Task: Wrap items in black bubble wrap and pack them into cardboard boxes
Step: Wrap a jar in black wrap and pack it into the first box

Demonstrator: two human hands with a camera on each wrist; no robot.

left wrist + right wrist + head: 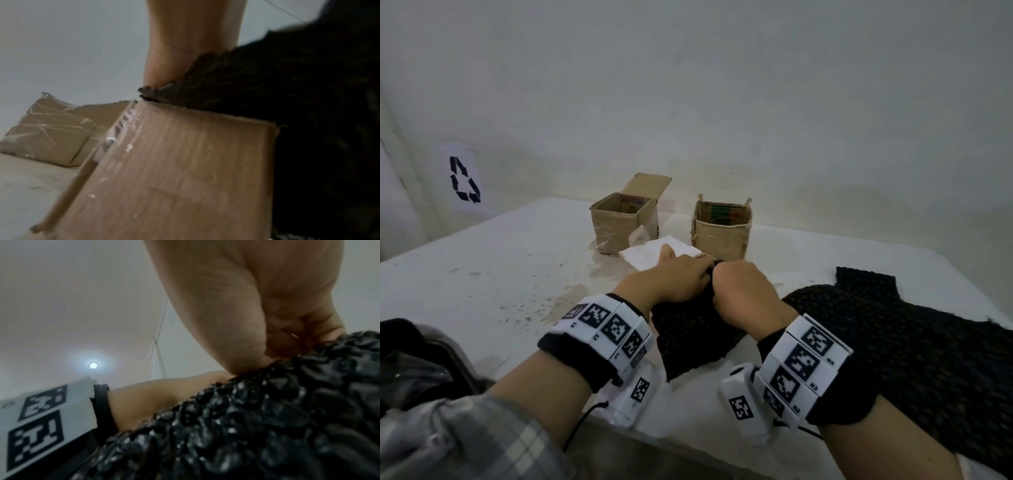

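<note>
In the head view both hands meet at the middle of the white table. My left hand and right hand each grip the top of a bunched piece of black bubble wrap, fingers curled into it. Whatever is inside the wrap is hidden. Two open cardboard boxes stand just behind: the left box with a raised flap, and the right box. The right wrist view shows my right hand pinching the glossy wrap. In the left wrist view the wrap hangs in front of a taped cardboard face.
A larger sheet of black bubble wrap lies spread on the right of the table. A white sheet of paper lies between the boxes and my hands. A recycling sign hangs on the left wall. A dark bag sits at lower left.
</note>
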